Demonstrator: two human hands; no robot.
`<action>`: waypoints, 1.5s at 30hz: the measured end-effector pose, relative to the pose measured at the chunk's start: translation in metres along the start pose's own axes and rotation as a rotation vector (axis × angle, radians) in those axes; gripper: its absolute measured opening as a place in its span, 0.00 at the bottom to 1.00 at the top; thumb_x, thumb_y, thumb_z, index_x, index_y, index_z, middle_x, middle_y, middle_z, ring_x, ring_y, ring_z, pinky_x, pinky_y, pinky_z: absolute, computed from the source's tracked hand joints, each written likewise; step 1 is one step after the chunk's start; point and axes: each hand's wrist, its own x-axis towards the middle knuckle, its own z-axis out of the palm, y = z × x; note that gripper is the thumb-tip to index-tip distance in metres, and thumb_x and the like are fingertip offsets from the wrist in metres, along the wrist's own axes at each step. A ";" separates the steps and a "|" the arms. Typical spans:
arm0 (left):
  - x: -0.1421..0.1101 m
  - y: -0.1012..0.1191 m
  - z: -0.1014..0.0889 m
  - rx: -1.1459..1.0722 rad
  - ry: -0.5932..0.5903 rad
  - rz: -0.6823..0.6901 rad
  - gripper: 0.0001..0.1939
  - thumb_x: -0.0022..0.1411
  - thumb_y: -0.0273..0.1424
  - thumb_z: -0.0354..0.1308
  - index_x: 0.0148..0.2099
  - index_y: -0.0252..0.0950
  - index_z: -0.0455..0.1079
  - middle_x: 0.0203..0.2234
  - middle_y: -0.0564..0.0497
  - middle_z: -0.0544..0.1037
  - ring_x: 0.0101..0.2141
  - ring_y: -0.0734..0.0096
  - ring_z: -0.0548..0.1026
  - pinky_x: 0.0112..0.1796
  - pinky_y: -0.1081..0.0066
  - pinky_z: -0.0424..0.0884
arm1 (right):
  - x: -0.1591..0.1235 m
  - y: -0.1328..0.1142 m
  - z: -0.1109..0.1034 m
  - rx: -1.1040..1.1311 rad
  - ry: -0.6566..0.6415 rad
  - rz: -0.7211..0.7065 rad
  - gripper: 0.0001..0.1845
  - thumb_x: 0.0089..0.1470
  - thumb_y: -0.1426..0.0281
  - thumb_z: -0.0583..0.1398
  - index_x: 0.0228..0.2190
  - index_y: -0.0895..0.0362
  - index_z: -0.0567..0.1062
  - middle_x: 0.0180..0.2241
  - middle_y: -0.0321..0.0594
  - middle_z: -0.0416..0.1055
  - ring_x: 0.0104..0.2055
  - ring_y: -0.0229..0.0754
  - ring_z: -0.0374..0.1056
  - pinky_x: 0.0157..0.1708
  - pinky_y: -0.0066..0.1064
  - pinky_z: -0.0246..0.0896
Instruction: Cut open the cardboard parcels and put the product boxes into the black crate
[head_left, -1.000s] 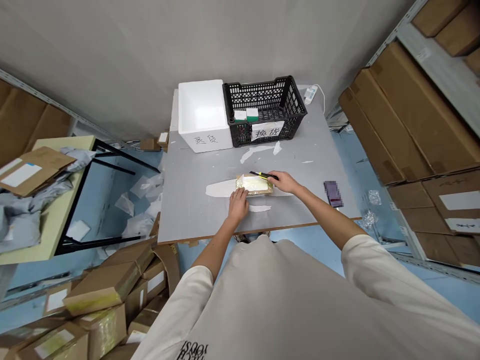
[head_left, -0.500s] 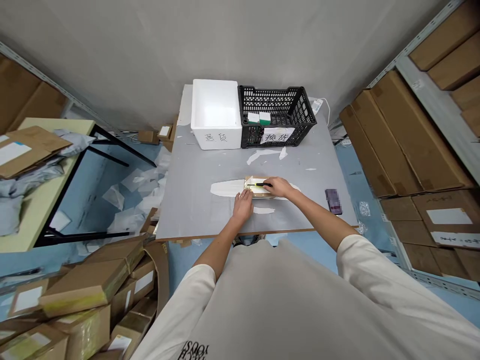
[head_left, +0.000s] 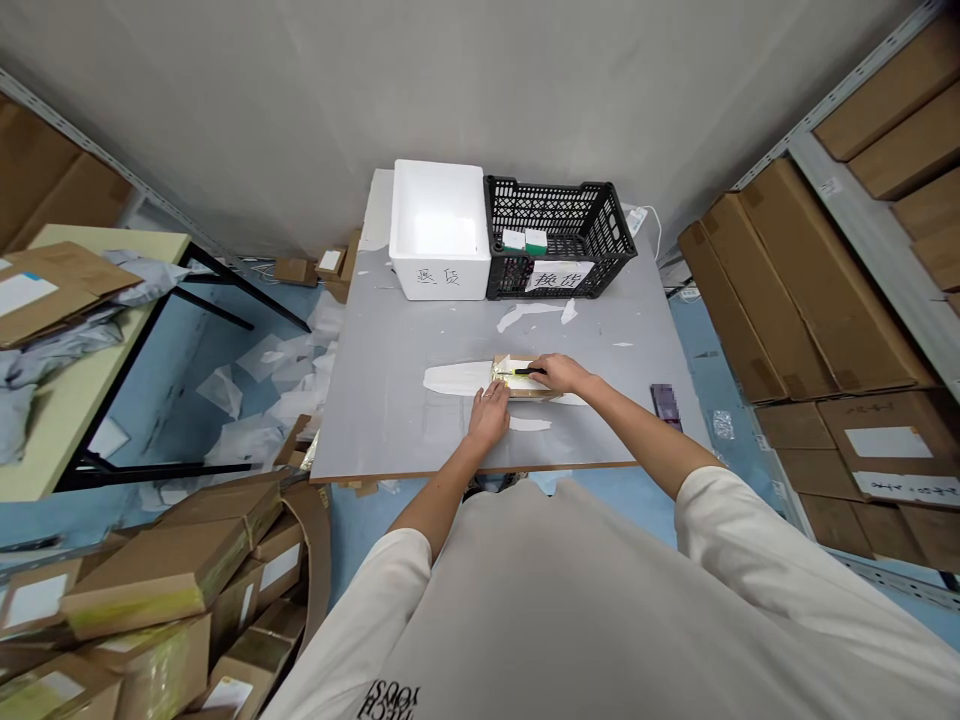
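Observation:
A small brown cardboard box (head_left: pixel 534 393) with a white label and shiny tape on top lies near the middle of the grey table. My left hand (head_left: pixel 490 412) grips its near left corner, fingers against the edge. In my right hand (head_left: pixel 559 373) is a utility knife (head_left: pixel 535 371) with a black and yellow-green handle. The knife lies low over the box top and points left at the taped end; whether the blade touches cannot be made out. White paper patches (head_left: pixel 454 378) stick out on either side of the box.
At the back stand a white foam box (head_left: pixel 439 280) and a black plastic crate (head_left: pixel 577 285) with small green-and-white boxes (head_left: pixel 535 242). A phone (head_left: pixel 664 405) lies at right. Cartons (head_left: pixel 165 565) are heaped lower left; shelved cartons (head_left: pixel 832 280) line the right.
The view has shifted slightly. Both hands stay at the small box, with the knife still over its taped left end; little else differs.

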 end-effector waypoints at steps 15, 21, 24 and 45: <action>0.001 0.002 -0.006 0.000 -0.007 -0.001 0.30 0.64 0.22 0.49 0.68 0.34 0.61 0.71 0.41 0.61 0.72 0.57 0.54 0.67 0.51 0.54 | 0.003 -0.014 0.000 -0.070 0.017 0.048 0.21 0.69 0.61 0.52 0.54 0.51 0.78 0.52 0.48 0.77 0.51 0.50 0.73 0.44 0.33 0.63; 0.001 -0.001 -0.009 0.017 -0.034 0.008 0.33 0.64 0.22 0.49 0.71 0.36 0.58 0.71 0.41 0.61 0.71 0.58 0.55 0.67 0.50 0.55 | 0.001 -0.014 0.005 -0.082 0.014 0.059 0.20 0.69 0.61 0.52 0.54 0.51 0.78 0.51 0.48 0.77 0.51 0.50 0.73 0.43 0.33 0.63; 0.001 -0.003 -0.009 0.023 -0.040 0.019 0.34 0.64 0.22 0.49 0.72 0.37 0.57 0.71 0.41 0.60 0.72 0.58 0.55 0.67 0.50 0.55 | 0.000 -0.013 0.006 -0.082 0.008 0.067 0.20 0.69 0.61 0.53 0.54 0.51 0.78 0.50 0.48 0.77 0.51 0.51 0.73 0.43 0.33 0.62; 0.006 0.015 -0.004 0.047 -0.009 -0.101 0.35 0.64 0.22 0.49 0.72 0.37 0.56 0.72 0.41 0.59 0.72 0.58 0.55 0.67 0.51 0.56 | -0.005 0.020 0.004 -0.081 -0.007 0.033 0.19 0.69 0.62 0.53 0.52 0.52 0.79 0.51 0.50 0.77 0.51 0.52 0.73 0.44 0.35 0.64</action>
